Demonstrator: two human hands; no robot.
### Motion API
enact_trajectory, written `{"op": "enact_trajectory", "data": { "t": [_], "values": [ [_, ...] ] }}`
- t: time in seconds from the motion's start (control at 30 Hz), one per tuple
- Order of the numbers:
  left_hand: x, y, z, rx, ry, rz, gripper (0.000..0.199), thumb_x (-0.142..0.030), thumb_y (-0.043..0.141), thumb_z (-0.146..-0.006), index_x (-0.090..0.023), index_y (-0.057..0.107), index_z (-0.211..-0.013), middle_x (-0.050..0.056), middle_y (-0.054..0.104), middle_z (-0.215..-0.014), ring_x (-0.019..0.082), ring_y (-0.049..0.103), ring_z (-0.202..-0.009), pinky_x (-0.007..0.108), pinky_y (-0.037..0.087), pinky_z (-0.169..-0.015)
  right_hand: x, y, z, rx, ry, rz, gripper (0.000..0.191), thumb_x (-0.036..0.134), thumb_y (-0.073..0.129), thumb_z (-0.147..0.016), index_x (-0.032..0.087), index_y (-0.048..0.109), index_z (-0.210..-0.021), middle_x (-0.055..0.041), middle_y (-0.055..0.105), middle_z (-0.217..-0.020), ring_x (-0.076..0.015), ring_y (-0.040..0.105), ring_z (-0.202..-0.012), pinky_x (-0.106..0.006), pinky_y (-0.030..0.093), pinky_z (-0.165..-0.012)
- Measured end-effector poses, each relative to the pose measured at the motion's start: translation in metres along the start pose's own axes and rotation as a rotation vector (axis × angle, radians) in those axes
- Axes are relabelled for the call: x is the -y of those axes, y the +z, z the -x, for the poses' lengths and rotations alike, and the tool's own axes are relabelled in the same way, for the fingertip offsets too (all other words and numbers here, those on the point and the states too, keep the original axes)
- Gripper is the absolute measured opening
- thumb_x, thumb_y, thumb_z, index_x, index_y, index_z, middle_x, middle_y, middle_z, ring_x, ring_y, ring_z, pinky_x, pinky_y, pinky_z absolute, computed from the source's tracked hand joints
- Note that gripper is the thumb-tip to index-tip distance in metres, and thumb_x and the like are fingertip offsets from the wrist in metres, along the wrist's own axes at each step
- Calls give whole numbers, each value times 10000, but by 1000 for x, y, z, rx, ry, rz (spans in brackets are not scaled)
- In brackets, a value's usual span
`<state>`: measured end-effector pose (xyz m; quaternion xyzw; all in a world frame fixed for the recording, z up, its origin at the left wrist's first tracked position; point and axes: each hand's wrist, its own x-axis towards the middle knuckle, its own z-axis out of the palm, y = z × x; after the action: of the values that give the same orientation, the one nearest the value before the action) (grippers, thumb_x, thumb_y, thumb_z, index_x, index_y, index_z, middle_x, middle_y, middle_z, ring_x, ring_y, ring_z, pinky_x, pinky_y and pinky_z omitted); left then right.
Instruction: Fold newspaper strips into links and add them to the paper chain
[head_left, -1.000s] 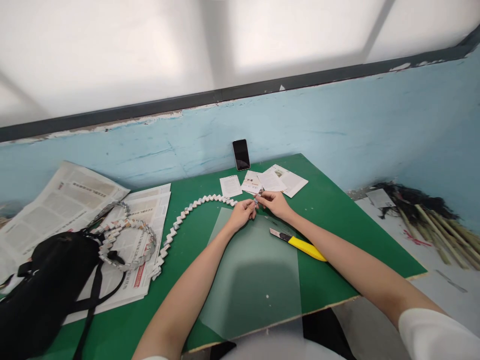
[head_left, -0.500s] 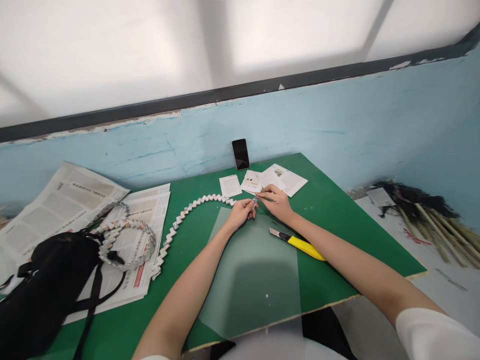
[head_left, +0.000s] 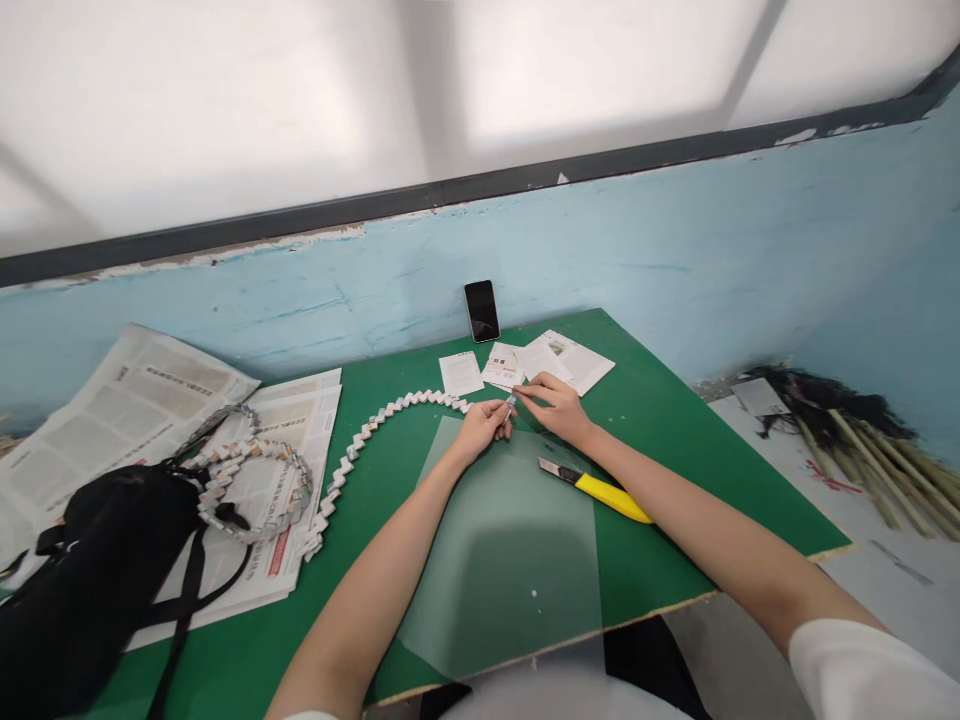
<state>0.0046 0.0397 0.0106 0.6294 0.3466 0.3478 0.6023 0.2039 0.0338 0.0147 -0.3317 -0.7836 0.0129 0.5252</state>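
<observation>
A zigzag chain of folded paper [head_left: 369,424] curves over the green table, and its far end runs into my left hand [head_left: 481,430], whose fingers are closed on it. My right hand [head_left: 556,406] meets the left one, thumb and fingers pinched at a small folded paper piece [head_left: 511,400] at the chain's end. Fingers hide most of that piece. Below the right hand lies a yellow utility knife [head_left: 600,490] with its blade out. Under my hands and forearms is a clear sheet [head_left: 517,560]. Cut paper pieces [head_left: 460,373] lie just beyond my hands.
A phone [head_left: 482,310] leans against the blue wall. Newspapers [head_left: 315,420], a coiled paper chain [head_left: 292,480] and a black bag [head_left: 112,540] take up the left side of the green table [head_left: 645,400]. Past its right edge, sticks [head_left: 885,470] lie on the floor.
My hands stay almost in place. The small paper piece between them shows slightly more, and the right fingers have shifted a little. Everything else lies as before.
</observation>
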Motion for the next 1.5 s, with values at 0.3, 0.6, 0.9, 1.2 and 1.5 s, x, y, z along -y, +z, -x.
{"op": "enact_trajectory", "data": {
  "t": [0.3,0.6,0.9,1.2,1.5],
  "values": [
    [2,-5,-1,-7,-25,123,467,-589,639,-867,-124,677,-893,8,609,-550,101,448,-466,230,328,-507,-2,-6,-5,284,-152,111,215,239,555,-1019,202,731,-1138,-92,628,-891,-216,619,-832,-349,549,-746],
    [2,-4,-1,-21,-30,136,458,-581,644,-862,-126,677,-890,9,603,-560,105,458,-473,234,329,-509,-2,-8,-5,348,-196,143,269,233,511,-1035,187,689,-1231,-112,624,-935,-222,604,-841,-352,548,-738],
    [1,-4,0,-36,-21,185,434,-579,654,-863,-147,631,-831,-2,591,-563,103,473,-482,224,343,-505,-3,-11,-7,368,-227,161,333,183,456,-1034,192,646,-1308,-119,619,-961,-227,600,-867,-356,551,-748],
    [-4,-1,1,-66,-25,63,498,-648,637,-854,-150,640,-882,-19,577,-547,100,461,-464,232,358,-507,2,-7,-6,332,-85,39,266,222,492,-1021,216,685,-1205,-106,638,-950,-231,615,-874,-365,540,-785],
    [-3,2,3,5,38,-128,484,-599,550,-934,-135,679,-974,-11,598,-566,105,453,-490,229,355,-526,3,0,-5,304,485,-441,346,476,549,-996,172,671,-885,-17,688,-765,-154,590,-693,-269,469,-661]
  ]
}}
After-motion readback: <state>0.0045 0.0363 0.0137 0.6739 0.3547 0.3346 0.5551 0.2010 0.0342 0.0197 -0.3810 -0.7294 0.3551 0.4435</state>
